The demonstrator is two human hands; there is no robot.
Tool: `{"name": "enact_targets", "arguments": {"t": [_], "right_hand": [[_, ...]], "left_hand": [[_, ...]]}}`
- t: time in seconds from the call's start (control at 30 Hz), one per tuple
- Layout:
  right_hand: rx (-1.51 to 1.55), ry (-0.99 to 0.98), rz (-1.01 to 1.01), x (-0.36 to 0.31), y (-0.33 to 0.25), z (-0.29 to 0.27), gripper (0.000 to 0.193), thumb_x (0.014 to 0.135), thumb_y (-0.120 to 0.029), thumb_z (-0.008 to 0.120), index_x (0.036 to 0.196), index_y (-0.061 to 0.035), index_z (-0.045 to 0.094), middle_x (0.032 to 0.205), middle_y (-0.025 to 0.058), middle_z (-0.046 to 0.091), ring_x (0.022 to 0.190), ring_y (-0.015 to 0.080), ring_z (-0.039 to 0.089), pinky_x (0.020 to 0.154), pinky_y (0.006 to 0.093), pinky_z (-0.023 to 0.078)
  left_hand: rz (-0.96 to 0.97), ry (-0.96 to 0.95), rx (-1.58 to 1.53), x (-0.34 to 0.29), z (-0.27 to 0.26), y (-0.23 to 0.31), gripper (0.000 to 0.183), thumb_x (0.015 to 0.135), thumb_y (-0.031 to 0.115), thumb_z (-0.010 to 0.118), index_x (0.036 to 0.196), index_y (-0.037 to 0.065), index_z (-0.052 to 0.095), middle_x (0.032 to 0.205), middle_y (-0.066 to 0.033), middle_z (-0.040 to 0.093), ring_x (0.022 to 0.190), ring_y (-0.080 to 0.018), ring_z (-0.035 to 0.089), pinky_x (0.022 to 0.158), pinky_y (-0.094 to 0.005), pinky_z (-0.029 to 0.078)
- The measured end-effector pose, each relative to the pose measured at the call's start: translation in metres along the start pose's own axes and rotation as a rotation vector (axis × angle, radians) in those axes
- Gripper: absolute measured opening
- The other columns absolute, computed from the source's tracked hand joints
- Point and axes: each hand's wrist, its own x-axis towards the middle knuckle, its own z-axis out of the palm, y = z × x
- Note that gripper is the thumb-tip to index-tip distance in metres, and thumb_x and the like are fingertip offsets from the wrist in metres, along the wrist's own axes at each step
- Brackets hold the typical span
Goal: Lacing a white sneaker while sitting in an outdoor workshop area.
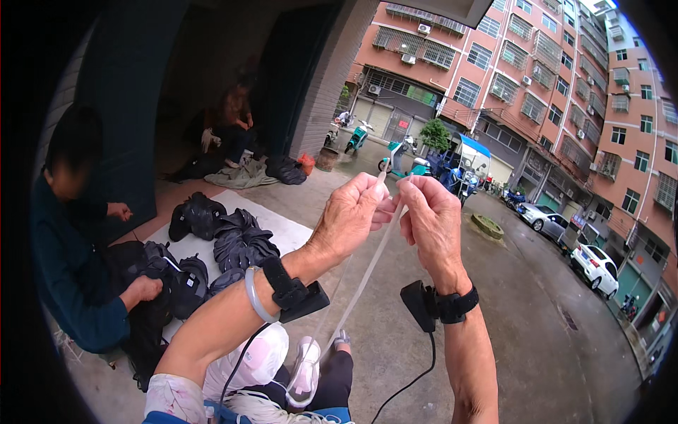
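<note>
Far left: a seated co-worker (67,233) in a dark top, one hand (145,288) resting on a pile of black pieces (212,240) spread on a white sheet (282,230) on the ground. Not the wearer's hands.

Centre-left: left hand (351,212) raised at chest height, fingers closed in a pinch on the upper end of a thin white strap (367,272). Wrist carries a black band w/ a small black unit (300,297) and a pale bangle (254,297).

Centre: strap runs from the pinch down and left toward the lap, lower end lost among white shoes (305,367) and pale material there (exact end can't be told).

Centre-right: right hand (432,222) also closed, fingertips pinching the same strap top, just beside the left hand's fingers; hands near touching. Black wrist unit (424,305) w/ cable.

Handling, judged: strap looks light, flat, limp, hangs w/ no stiffness; prob. smooth, may slip thru dry fingers. Best hold is a fingertip pinch across its flat faces near the end, as both hands have it now.

Right: wet paving (537,311), parked white car (597,268).
</note>
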Motion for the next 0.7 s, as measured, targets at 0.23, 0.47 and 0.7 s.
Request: {"name": "enact_targets", "arguments": {"t": [0.23,0.47,0.7], "right_hand": [[-0.332,0.009,-0.262,0.012,0.007,-0.006,0.019,0.091,-0.014,0.061,0.094,0.0038,0.068,0.07,0.0015,0.062,0.054,0.0052,0.052,0.045,0.0223,0.041],[-0.175,-0.103,-0.11,0.005,-0.009,-0.006,0.018,0.09,-0.011,0.061,0.097,0.0041,0.068,0.068,0.0005,0.06,0.053,0.0043,0.049,0.048,0.0217,0.041],[-0.303,-0.132,-0.281,0.017,-0.002,-0.007,0.016,0.091,-0.015,0.061,0.091,-0.0014,0.068,0.064,0.0022,0.058,0.053,0.0065,0.05,0.048,0.0236,0.041]], "left_hand": [[-0.076,-0.057,0.02,-0.001,0.012,0.01,0.031,0.103,0.028,0.041,0.1,0.001,0.055,0.079,-0.0068,0.062,0.07,-0.0128,0.063,0.065,-0.0259,0.054],[-0.045,-0.06,0.114,-0.006,0.007,0.011,0.032,0.102,0.029,0.043,0.096,0.0,0.056,0.074,-0.0067,0.06,0.067,-0.013,0.062,0.062,-0.0253,0.053],[0.206,-0.128,0.319,0.003,-0.008,0.001,0.032,0.1,0.029,0.047,0.097,0.0,0.059,0.073,-0.0023,0.061,0.067,-0.0102,0.059,0.065,-0.026,0.05]]}}
